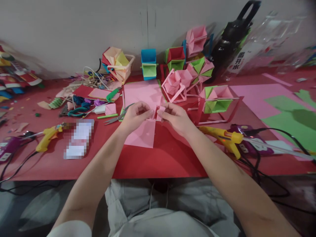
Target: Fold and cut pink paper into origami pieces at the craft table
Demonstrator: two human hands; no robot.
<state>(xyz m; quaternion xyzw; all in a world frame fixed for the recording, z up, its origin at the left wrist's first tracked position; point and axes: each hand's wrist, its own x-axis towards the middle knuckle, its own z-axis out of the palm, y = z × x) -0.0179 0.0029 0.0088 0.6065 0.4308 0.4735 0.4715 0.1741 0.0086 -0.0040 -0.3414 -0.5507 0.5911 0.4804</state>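
Between my hands is a small piece of folded pink paper (161, 114) with a reddish shadowed gap in its middle. Thumb and fingertips of my left hand (138, 114) pinch its left side, while my right hand (174, 116) grips the right side the same way. My fingertips partly hide the folds. Larger pink paper sheets (142, 136) lie flat on the red table below and behind my hands. Scissors (117, 117) rest beside my left hand, their blades pointing left.
Folded paper wheel models (217, 100) stand along the back with a black bottle (225, 42). Yellow glue guns (50, 136) lie at both sides, trailing cords. A phone (80, 139) lies left of my forearm. Pink and green sheets (293, 121) cover the right side.
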